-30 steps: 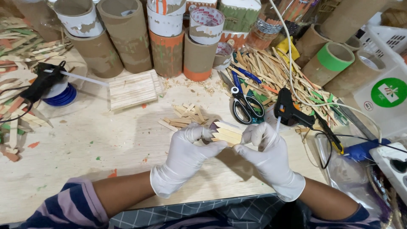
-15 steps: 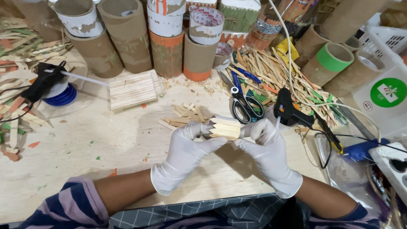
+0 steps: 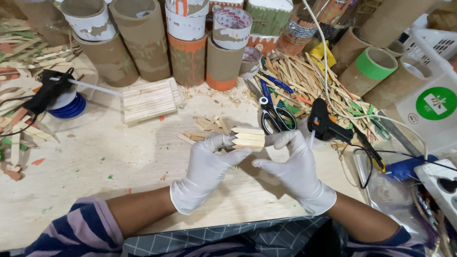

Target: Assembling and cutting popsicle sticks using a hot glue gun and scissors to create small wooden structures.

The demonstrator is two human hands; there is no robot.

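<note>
Both my hands wear white gloves and meet over the wooden table (image 3: 95,162). Between them is a small stack of pointed wooden sticks (image 3: 249,138), held flat. My left hand (image 3: 207,166) grips the stack's pointed left end with thumb and fingers. My right hand (image 3: 293,164) holds its right end with the fingertips. Just behind the stack lie several loose cut stick pieces (image 3: 204,127).
A black glue gun (image 3: 323,124) and blue-handled scissors (image 3: 273,112) lie right of my hands, beside a heap of sticks (image 3: 309,85). A glued stick panel (image 3: 150,100) and cardboard tubes (image 3: 190,52) stand behind. Another glue gun (image 3: 45,93) lies far left. A power strip (image 3: 440,183) sits right.
Both hands have shifted slightly up and away with the stick stack, which now lies more level between the fingertips. Nothing else has moved.
</note>
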